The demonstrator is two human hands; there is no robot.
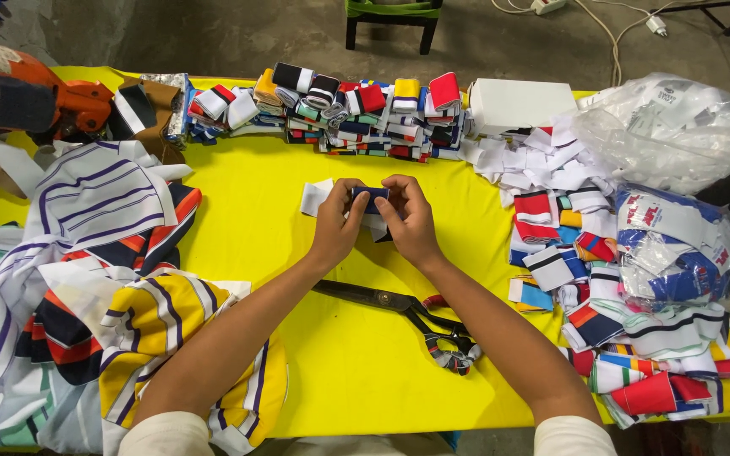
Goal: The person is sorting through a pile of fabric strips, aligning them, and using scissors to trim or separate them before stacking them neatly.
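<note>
1. I see the navy folded strip lying with its long axis left-right, just beyond the black scissors.
2. Left hand and right hand pinch its two ends, equally near.
3. The white piece beneath probably belongs to it; I can't tell.

2 hands work on 1 yellow table, with 1 pair of black scissors and 1 white box. 1 orange machine stands at the corner, and 1 green stool on the floor. The folded striped collar pieces are too many and too overlapped to count.
</note>
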